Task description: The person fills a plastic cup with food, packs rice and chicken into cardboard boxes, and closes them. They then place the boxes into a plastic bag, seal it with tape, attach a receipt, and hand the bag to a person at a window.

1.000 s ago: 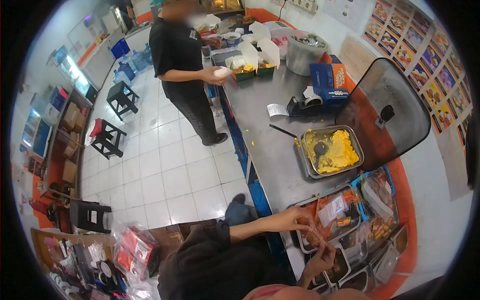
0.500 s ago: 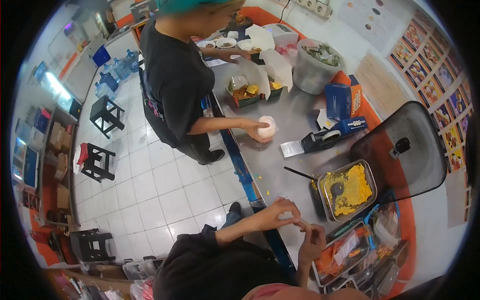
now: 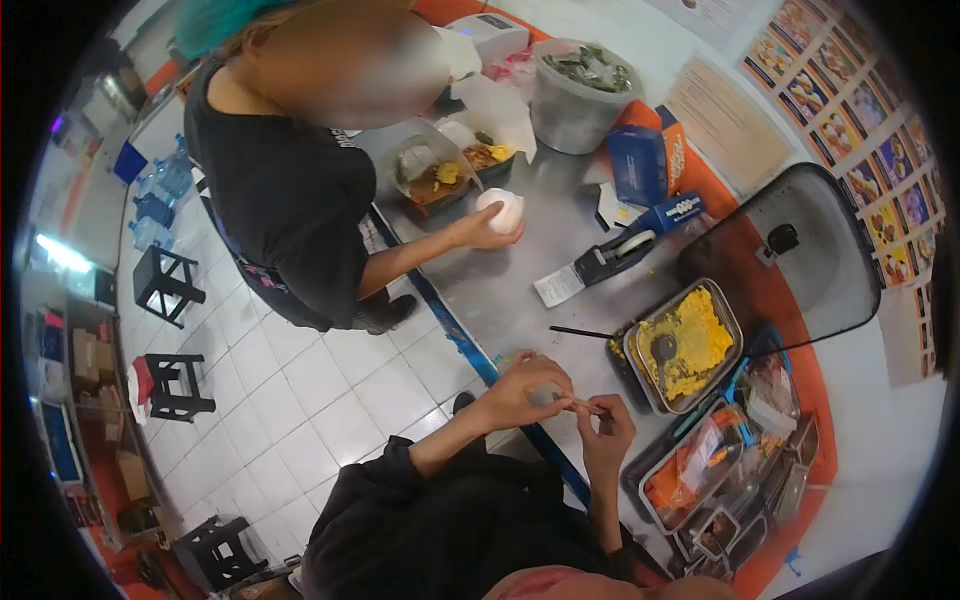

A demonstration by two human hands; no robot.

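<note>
My left hand (image 3: 515, 394) and my right hand (image 3: 606, 432) meet in front of my body at the table's near edge. Their fingertips are pinched together on a small, thin, pale thing (image 3: 578, 403), too small to name. Right of my hands stands a metal tray (image 3: 733, 365) of crumbled yellow food that looks like scrambled egg (image 3: 703, 330), with a dark spoon (image 3: 665, 349) lying in it. Beside my right hand is a container of orange packets (image 3: 676, 492).
A co-worker's hand (image 3: 480, 232) holds a white round thing (image 3: 502, 211) near open food boxes (image 3: 432, 200). A tape dispenser (image 3: 610, 257), blue box (image 3: 638, 165), bucket of leafy packets (image 3: 575, 115) and dark mesh cover (image 3: 820, 260) line the wall side. Stools (image 3: 178, 385) stand left.
The view has shifted, and the co-worker leans further over the table, the white round thing now nearer the food boxes. My hands stay together, fingertips still pinched.
</note>
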